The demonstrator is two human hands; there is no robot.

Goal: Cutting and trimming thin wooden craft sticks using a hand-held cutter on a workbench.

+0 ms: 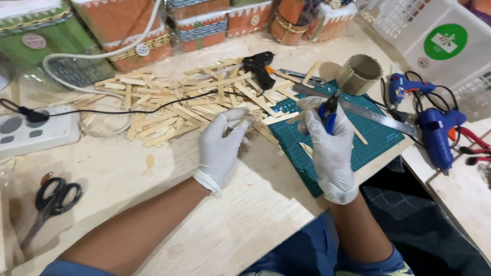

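On the wooden table (pixel 235 225), both gloved hands worked at the edge of a pile of flat wooden sticks (pixel 179 102). The left hand (pixel 220 148) had its fingers pinched together on 1 stick (pixel 279 118), which reached across to the right hand (pixel 327 148). That hand was clamped around blue-handled cutters (pixel 329 113) above the green cutting mat (pixel 368 138). A black glue gun (pixel 261 66) lay on the pile; 2 blue glue guns (pixel 434 128) lay to the right.

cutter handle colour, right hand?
Blue, with dark jaws: cutter in the gloved right hand, head view.
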